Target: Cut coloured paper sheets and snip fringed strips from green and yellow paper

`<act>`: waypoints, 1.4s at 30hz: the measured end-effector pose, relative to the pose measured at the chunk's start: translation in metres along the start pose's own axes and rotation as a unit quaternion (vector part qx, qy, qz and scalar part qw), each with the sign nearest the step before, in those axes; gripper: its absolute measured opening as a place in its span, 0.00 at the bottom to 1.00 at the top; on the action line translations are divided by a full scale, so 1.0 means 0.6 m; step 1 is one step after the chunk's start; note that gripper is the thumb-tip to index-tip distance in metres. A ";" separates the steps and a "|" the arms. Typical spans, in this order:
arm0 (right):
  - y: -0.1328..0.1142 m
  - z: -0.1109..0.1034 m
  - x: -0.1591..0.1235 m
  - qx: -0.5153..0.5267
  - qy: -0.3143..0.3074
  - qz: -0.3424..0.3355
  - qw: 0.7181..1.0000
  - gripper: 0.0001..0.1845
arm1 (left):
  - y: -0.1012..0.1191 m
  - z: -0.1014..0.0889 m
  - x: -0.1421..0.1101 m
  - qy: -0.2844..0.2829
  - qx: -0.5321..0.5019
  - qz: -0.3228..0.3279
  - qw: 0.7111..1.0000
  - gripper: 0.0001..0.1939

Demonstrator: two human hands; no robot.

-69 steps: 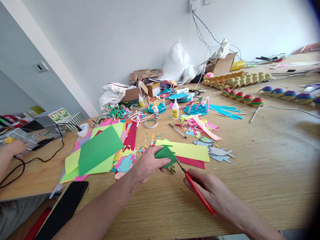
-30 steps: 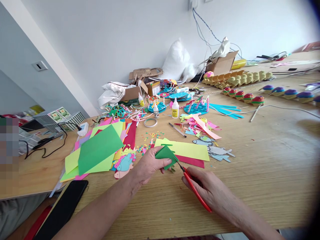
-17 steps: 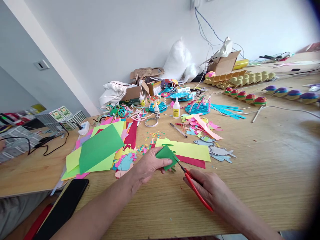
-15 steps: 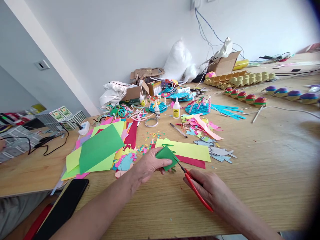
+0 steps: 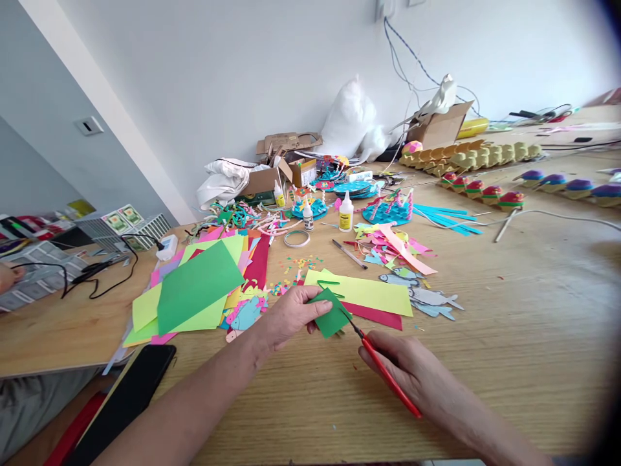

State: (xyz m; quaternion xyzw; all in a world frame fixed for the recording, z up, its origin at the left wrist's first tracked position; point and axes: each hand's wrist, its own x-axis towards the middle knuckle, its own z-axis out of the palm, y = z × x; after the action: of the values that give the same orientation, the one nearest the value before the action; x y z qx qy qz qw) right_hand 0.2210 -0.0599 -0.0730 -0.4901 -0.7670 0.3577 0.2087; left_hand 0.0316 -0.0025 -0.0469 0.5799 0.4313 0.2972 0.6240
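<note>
From up by the person's head, I see the left hand [image 5: 294, 317] closed on a small green paper piece [image 5: 333, 317], pinching it between thumb and fingers over the front of the wooden table [image 5: 509, 336]. The right hand [image 5: 405, 366] is wrapped around red-handled scissors [image 5: 388, 374], their dark blades reaching the paper's right edge; how wide the blades stand I can't tell. Just behind the green piece lies a pale yellow strip [image 5: 378, 295] over a dark red strip [image 5: 376, 316], with thin green slivers on the yellow one. Grey paper fish [image 5: 429, 296] sit to the right of those strips. Over on the left, a big green sheet [image 5: 200, 288] tops a pile of coloured paper, and near it is a black phone [image 5: 133, 391].
</note>
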 end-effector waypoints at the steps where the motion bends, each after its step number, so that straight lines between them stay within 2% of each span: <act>1: -0.001 -0.001 -0.001 0.007 -0.004 0.000 1.000 0.20 | 0.000 0.001 0.000 -0.006 0.001 -0.003 1.000 0.15; 7: -0.001 -0.003 0.004 0.035 -0.004 -0.006 0.999 0.18 | -0.003 0.006 0.002 -0.037 0.005 0.000 0.999 0.14; 22: 0.006 0.006 0.007 -0.017 0.028 -0.006 0.999 0.19 | -0.019 0.005 0.005 -0.033 -0.048 -0.045 0.997 0.15; 33: 0.003 0.012 0.011 0.023 0.003 0.007 1.000 0.19 | -0.025 0.004 0.002 -0.072 -0.081 -0.055 0.993 0.13; 42: 0.001 0.015 0.013 0.021 0.005 0.013 1.000 0.20 | -0.025 0.005 0.000 -0.075 -0.088 -0.079 0.990 0.13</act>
State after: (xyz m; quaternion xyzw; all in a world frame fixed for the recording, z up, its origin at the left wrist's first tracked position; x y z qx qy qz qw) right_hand 0.2119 -0.0560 -0.0795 -0.4975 -0.7517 0.3742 0.2178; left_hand 0.0325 -0.0060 -0.0619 0.5075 0.4004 0.2392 0.7245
